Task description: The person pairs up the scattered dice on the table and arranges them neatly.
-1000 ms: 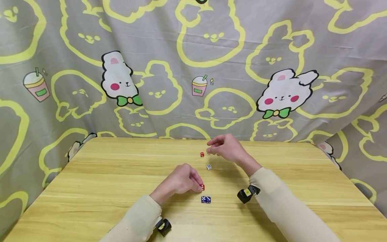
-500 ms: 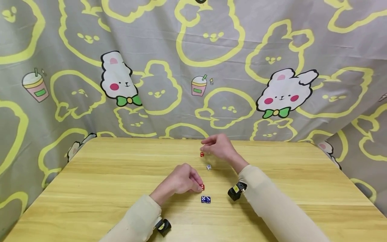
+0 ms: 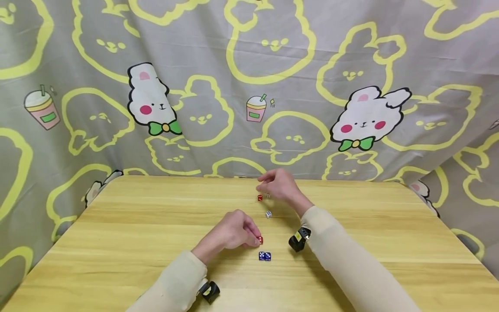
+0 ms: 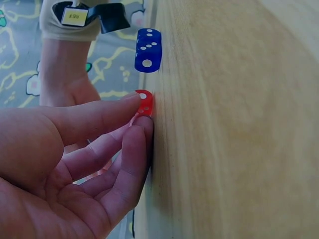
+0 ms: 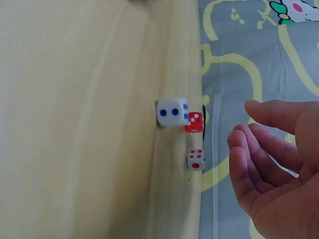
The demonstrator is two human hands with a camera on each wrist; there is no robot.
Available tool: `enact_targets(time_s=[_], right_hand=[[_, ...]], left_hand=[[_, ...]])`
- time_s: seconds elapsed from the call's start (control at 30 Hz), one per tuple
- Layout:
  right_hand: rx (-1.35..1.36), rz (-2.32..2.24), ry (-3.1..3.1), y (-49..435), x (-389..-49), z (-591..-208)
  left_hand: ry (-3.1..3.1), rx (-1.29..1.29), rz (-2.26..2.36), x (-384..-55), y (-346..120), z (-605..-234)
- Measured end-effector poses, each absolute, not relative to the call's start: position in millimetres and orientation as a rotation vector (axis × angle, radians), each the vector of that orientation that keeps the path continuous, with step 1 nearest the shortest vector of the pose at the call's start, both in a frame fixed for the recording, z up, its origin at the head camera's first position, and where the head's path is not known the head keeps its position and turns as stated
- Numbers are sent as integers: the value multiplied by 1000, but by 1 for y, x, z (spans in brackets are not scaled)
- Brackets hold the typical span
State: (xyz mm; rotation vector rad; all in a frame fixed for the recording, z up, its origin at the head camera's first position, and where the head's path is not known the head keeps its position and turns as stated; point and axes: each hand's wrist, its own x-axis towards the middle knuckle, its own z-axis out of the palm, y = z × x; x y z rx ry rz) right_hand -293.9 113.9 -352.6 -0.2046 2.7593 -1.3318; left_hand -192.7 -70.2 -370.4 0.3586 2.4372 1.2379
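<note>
My left hand (image 3: 234, 230) rests low over the table, its thumb and finger pinching a red die (image 4: 144, 103). Two blue dice (image 3: 264, 256) sit side by side just nearer the front. Farther back, a white die with blue pips (image 3: 268, 214) lies on the wood. Beyond it are another red die (image 3: 260, 198) and a smaller-looking white die with red pips (image 5: 196, 160), partly covered by my right hand in the head view. My right hand (image 3: 280, 185) hovers over these far dice. Its thumb stands apart from the loosely bent fingers, with nothing held between them.
The wooden table (image 3: 156, 212) reaches back to a grey curtain (image 3: 218, 52) printed with yellow outlines and rabbits. Black wrist cameras hang under both sleeves, the left camera (image 3: 210, 292) and the right camera (image 3: 299, 239).
My right hand has moved left, from beside the far red die to above it and the white die with red pips. The left hand has kept its hold on the near red die.
</note>
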Motion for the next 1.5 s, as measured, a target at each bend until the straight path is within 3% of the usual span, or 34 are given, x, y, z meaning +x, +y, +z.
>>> enact_targets(time_s=[0.57,1.5], right_hand=[[-153,-1276,2766,119,-304,-356],[-155,-1124,2805,108,-291,-371]], left_hand=[[2433,348,1238,-192,-70,-370],[2428,343,1243,-193,-70,-371]])
